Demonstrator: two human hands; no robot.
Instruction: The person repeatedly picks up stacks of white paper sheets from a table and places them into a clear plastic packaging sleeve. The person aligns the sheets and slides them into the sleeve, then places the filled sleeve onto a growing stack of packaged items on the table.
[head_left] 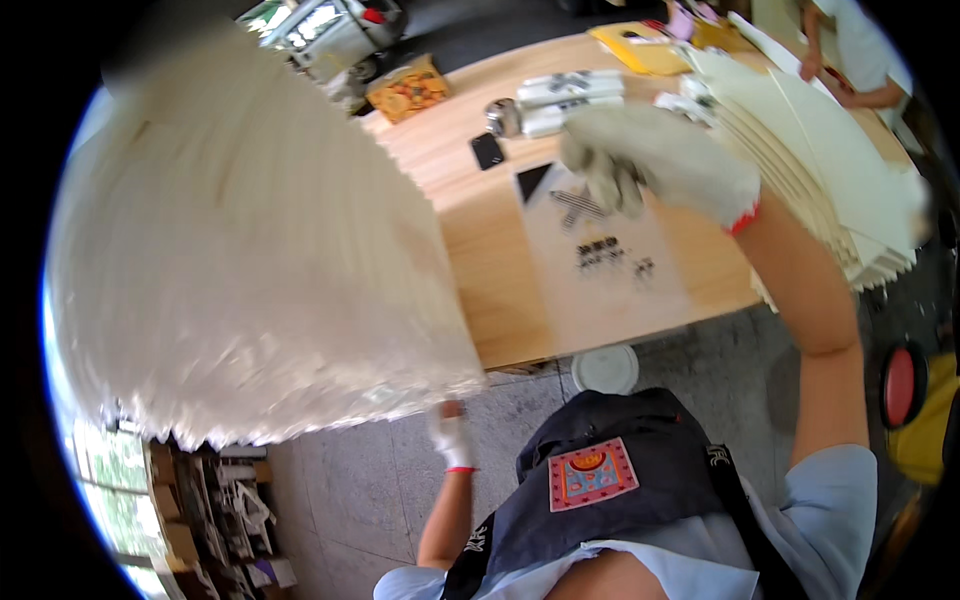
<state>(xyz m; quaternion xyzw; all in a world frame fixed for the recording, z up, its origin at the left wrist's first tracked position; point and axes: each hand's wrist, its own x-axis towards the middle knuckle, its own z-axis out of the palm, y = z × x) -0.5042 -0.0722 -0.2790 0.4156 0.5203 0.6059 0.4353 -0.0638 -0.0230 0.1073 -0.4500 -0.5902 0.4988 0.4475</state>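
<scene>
My right hand (660,160), in a white work glove with a red cuff, hovers over the table, blurred. Its fingers hang bent and apart, and nothing shows in them. Below it a translucent plastic bag (610,290) with dark printing lies flat by the table's near edge. My left hand (452,440), gloved too, is low by the near bottom corner of a tall stack of whitish plastic bags or film sheets (260,250). Its fingers are mostly hidden, so I cannot tell whether it grips the stack.
On the wooden table (490,300) are a phone (487,151), a tape roll (503,117), white printed packs (570,100) and a yellow packet (640,48). Pale boards (830,150) are stacked at right, where another person's hands (830,80) work. A white round lid (605,370) sits below the table edge.
</scene>
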